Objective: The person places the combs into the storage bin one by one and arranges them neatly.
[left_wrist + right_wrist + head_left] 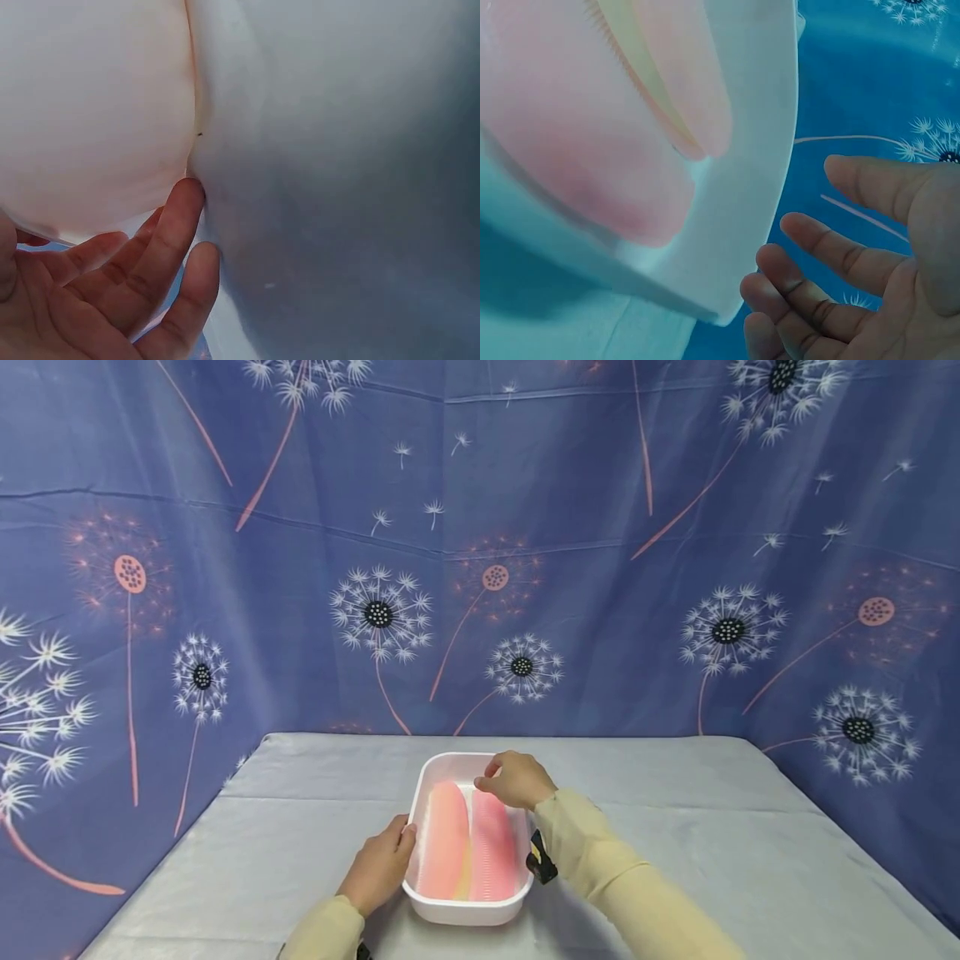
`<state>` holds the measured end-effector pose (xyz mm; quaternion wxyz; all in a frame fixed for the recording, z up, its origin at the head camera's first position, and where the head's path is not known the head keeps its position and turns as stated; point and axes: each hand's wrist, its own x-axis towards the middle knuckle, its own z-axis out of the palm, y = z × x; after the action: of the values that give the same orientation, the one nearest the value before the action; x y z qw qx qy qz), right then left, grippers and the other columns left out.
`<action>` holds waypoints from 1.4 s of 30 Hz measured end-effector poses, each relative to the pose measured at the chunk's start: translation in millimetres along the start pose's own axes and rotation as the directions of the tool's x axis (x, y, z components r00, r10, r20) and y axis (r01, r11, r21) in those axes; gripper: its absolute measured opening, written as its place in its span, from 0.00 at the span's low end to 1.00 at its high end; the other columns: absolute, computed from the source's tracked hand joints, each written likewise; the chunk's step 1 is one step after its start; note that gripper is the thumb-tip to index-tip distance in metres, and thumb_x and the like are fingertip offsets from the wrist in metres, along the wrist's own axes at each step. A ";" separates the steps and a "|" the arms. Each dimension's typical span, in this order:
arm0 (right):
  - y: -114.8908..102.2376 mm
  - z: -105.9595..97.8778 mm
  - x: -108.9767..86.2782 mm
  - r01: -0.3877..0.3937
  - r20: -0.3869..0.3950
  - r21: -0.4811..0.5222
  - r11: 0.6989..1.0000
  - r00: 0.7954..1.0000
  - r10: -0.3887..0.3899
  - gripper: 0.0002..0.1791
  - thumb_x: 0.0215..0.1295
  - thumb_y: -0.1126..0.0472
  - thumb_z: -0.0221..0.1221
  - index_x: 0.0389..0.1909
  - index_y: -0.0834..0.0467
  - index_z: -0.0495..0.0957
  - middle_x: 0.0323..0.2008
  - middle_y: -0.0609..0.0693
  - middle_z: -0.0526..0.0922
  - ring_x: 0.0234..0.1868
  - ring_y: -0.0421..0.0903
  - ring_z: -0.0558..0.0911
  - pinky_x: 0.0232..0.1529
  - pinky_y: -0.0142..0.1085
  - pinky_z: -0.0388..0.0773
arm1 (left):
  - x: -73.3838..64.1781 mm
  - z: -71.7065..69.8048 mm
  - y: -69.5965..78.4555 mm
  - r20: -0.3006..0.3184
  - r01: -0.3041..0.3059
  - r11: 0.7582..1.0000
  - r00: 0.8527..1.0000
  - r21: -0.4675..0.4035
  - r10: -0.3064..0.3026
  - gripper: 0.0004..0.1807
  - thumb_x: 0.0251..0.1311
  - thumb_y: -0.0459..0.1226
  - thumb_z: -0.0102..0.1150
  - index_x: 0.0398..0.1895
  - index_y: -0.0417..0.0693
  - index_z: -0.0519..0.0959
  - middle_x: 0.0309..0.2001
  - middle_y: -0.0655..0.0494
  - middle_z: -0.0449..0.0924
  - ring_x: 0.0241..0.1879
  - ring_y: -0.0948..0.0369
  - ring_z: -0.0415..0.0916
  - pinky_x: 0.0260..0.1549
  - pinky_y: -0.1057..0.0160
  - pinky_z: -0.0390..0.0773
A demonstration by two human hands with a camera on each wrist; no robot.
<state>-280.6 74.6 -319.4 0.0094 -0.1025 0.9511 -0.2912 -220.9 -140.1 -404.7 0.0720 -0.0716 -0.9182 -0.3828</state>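
Note:
A white plastic tub (465, 912) stands on the table. Inside lie a long peach-pink piece (444, 843) and a brighter pink piece (492, 852) side by side, with a yellow piece (462, 877) partly covered between them. Fine comb-like teeth run along one edge in the right wrist view. My left hand (381, 865) holds the tub's left side; its fingers (165, 240) lie against the outer wall. Over the tub's far right corner hovers my right hand (517, 779), fingers loosely bent and apart, nothing between them. In the right wrist view it is beside the rim.
A pale cloth covers the table (675, 827) around the tub. Behind and on both sides hangs a blue curtain (600, 610) with dandelion prints. A black strap (542, 858) is at the right wrist, close to the tub's right rim.

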 end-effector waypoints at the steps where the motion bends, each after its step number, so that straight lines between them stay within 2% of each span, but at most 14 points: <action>1: 0.7 -1.1 -0.8 0.005 -0.005 0.004 1.000 1.000 -0.005 0.13 0.66 0.54 0.65 0.42 0.60 0.84 0.41 0.53 0.85 0.42 0.51 0.82 0.45 0.46 0.79 | 0.0 -0.7 0.1 0.000 -0.001 1.000 1.000 0.004 0.001 0.20 0.79 0.41 0.43 0.61 0.38 0.75 0.50 0.34 0.83 0.49 0.36 0.82 0.49 0.37 0.78; 6: 5.5 -5.4 -3.5 0.020 -0.012 0.018 1.000 1.000 -0.019 0.13 0.68 0.55 0.64 0.45 0.60 0.84 0.40 0.53 0.86 0.37 0.48 0.83 0.42 0.44 0.80 | -0.2 -3.6 -1.3 0.016 0.008 1.000 1.000 0.018 -0.008 0.20 0.79 0.41 0.42 0.62 0.38 0.74 0.50 0.33 0.83 0.50 0.35 0.81 0.51 0.35 0.77; 11: 9.8 -13.0 -7.2 0.027 -0.015 0.004 1.000 1.000 -0.027 0.13 0.69 0.55 0.63 0.46 0.60 0.84 0.39 0.53 0.85 0.40 0.49 0.83 0.44 0.44 0.80 | 0.0 -6.8 -3.9 0.043 0.022 0.999 0.999 0.023 -0.023 0.22 0.80 0.43 0.41 0.64 0.38 0.74 0.51 0.34 0.83 0.53 0.34 0.79 0.53 0.34 0.75; 17: 15.9 -25.4 -10.2 0.040 -0.018 -0.013 0.999 0.999 -0.040 0.15 0.70 0.55 0.62 0.50 0.61 0.84 0.41 0.54 0.84 0.42 0.50 0.82 0.46 0.47 0.79 | 2.0 -10.2 -5.1 0.033 0.016 0.998 0.999 0.054 -0.018 0.22 0.80 0.44 0.42 0.64 0.40 0.75 0.50 0.36 0.84 0.52 0.35 0.80 0.52 0.34 0.76; 25: 26.8 -42.2 -15.9 0.034 -0.038 -0.027 0.999 0.999 -0.035 0.19 0.71 0.54 0.60 0.56 0.61 0.82 0.47 0.59 0.84 0.48 0.55 0.83 0.48 0.50 0.80 | 6.4 -17.0 1.3 -0.006 0.018 0.996 1.000 0.092 -0.017 0.23 0.79 0.44 0.46 0.66 0.38 0.74 0.45 0.46 0.85 0.44 0.47 0.84 0.46 0.42 0.80; 29: 33.0 -49.6 -20.7 0.039 -0.043 -0.027 0.999 0.998 -0.040 0.20 0.73 0.53 0.59 0.59 0.61 0.80 0.51 0.61 0.83 0.52 0.58 0.82 0.51 0.53 0.79 | 9.5 -22.9 8.6 -0.027 -0.014 0.989 0.999 0.144 0.018 0.24 0.78 0.43 0.48 0.66 0.35 0.73 0.47 0.43 0.84 0.45 0.46 0.83 0.47 0.42 0.79; 36: 41.9 -61.9 -28.7 0.058 -0.063 -0.063 0.996 0.996 -0.062 0.23 0.75 0.51 0.57 0.62 0.61 0.79 0.55 0.63 0.81 0.56 0.62 0.79 0.54 0.57 0.76 | 13.9 -33.0 23.6 -0.058 -0.069 0.969 0.995 0.236 0.085 0.24 0.76 0.43 0.51 0.66 0.36 0.74 0.54 0.36 0.81 0.56 0.39 0.78 0.55 0.39 0.76; 42: 43.2 -68.5 -35.1 0.067 -0.093 -0.113 0.991 0.993 -0.077 0.26 0.75 0.50 0.57 0.65 0.62 0.76 0.62 0.66 0.77 0.63 0.68 0.74 0.61 0.62 0.70 | 18.4 -38.8 37.3 -0.060 -0.114 0.957 0.989 0.265 0.135 0.24 0.76 0.43 0.51 0.65 0.37 0.75 0.58 0.37 0.79 0.59 0.39 0.75 0.59 0.39 0.73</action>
<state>-259.7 154.4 -288.0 -0.0529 -0.1229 0.9606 -0.2434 -228.9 -140.4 -348.4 0.1402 -0.1043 -0.9508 -0.2559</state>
